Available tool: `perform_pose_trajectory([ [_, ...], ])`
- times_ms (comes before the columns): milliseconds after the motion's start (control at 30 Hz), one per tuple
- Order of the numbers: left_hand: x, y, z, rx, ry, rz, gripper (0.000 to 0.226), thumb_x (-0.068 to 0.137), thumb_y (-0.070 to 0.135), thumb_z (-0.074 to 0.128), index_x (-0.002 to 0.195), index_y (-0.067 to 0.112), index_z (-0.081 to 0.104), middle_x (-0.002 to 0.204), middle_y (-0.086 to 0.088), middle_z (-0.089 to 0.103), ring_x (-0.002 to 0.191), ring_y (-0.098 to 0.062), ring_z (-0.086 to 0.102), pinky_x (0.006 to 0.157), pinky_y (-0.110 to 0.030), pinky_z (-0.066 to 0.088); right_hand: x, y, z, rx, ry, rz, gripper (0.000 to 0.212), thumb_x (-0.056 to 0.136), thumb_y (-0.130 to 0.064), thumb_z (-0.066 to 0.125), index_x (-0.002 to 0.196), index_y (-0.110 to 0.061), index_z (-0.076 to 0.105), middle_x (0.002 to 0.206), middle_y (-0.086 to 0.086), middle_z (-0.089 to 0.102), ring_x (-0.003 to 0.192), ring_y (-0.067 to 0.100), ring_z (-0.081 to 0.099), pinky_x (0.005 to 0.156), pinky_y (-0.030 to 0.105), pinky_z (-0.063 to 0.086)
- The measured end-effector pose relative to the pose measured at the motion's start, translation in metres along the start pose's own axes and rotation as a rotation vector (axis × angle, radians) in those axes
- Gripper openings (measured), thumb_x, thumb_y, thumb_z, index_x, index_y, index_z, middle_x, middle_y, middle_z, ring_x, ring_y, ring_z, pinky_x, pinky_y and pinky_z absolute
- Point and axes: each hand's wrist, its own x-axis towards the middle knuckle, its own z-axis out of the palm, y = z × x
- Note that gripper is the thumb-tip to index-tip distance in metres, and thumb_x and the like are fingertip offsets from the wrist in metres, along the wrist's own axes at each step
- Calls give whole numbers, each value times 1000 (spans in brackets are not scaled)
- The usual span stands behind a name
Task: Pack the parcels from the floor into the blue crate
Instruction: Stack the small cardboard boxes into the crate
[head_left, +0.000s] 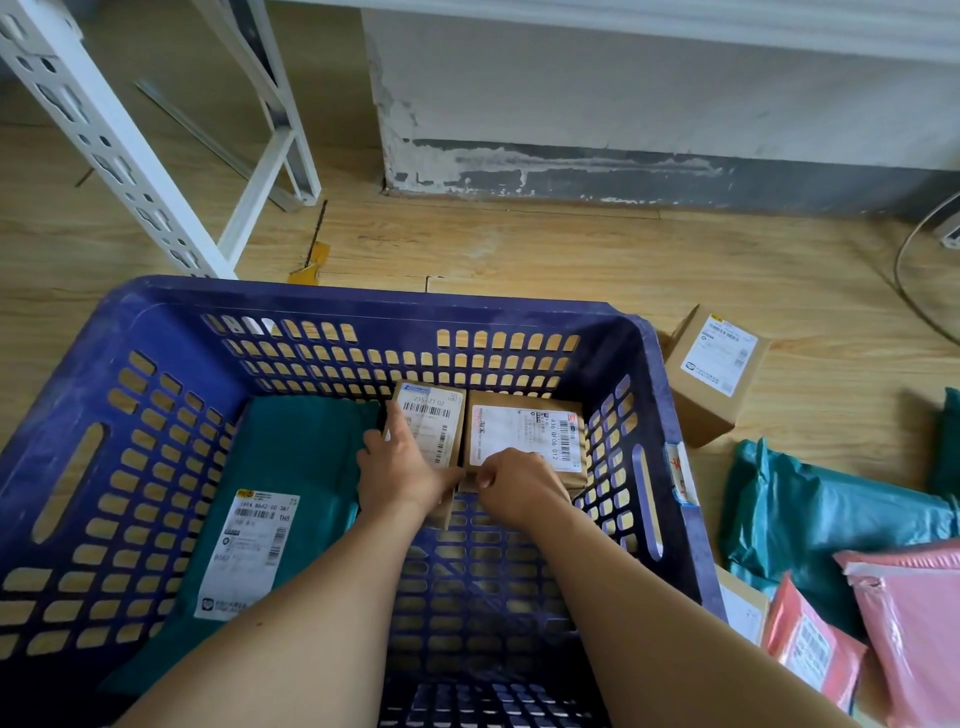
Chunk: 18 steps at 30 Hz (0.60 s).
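Note:
A blue slotted crate (156, 332) fills the lower left of the head view. Inside it a teal mailer bag (291, 467) with a white label lies on the left. Two small cardboard boxes stand side by side at the far right of the crate floor. My left hand (400, 467) grips the narrow left box (436, 415), fingers along its left side and thumb at its near end. My right hand (514, 486) has curled fingers on the near edge of the wider right box (524, 431).
On the wooden floor right of the crate lie a cardboard box (711, 374), teal mailers (810, 519), pink mailers (914, 623) and part of another box (740, 608). A white metal rack leg (104, 135) stands beyond the crate's far left corner. A wall runs along the back.

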Motion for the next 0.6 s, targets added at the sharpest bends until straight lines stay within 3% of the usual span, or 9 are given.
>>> perform_pose_trajectory([
  [267, -3, -2, -5, 10, 33, 27, 106, 70, 52, 74, 149, 22, 10, 141, -13, 33, 130, -32, 35, 103, -48, 37, -16, -4, -15, 104, 13, -1, 26, 89, -22, 50, 108, -14, 67, 108, 8, 65, 97, 24, 61, 80, 34, 54],
  [400, -13, 0, -14, 43, 46, 88, 89, 80, 42, 68, 148, 21, 16, 139, -11, 36, 128, -30, 37, 102, -45, 37, -29, -5, -26, 157, 57, -4, 21, 86, -19, 55, 103, -17, 68, 91, 4, 63, 82, 22, 61, 61, 25, 48],
  [467, -18, 5, -19, 52, 59, 121, 76, 83, 38, 66, 144, 18, 26, 139, -9, 37, 128, -29, 38, 101, -43, 39, -34, -4, -30, 163, 86, -11, 23, 86, -16, 55, 107, -17, 66, 100, 4, 64, 81, 18, 59, 61, 24, 47],
  [600, -28, 23, -34, -15, 42, 183, 50, 88, 27, 61, 134, 16, 45, 137, -7, 41, 122, -24, 45, 92, -33, 41, -47, -7, -41, 146, 183, -48, 31, 87, -9, 49, 111, -19, 66, 115, 3, 65, 99, 19, 61, 77, 26, 51],
])
